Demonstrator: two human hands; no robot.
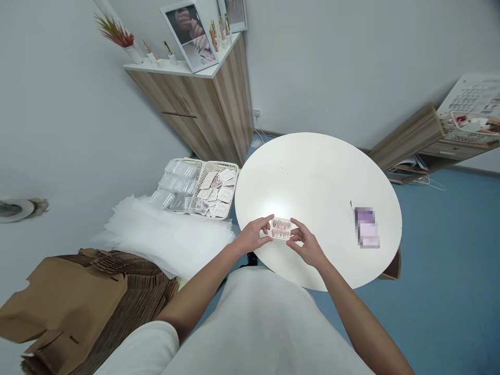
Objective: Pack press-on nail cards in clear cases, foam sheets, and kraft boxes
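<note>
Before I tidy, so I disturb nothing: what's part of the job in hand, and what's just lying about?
Seemingly the job: nail set, held by left hand and right hand; white table.
Seemingly just about: blurred purple item, framed picture, red-leaved plant.

Single head-worn view, wide, looking forward and steeply down, over the white table point(312, 172) near below
</note>
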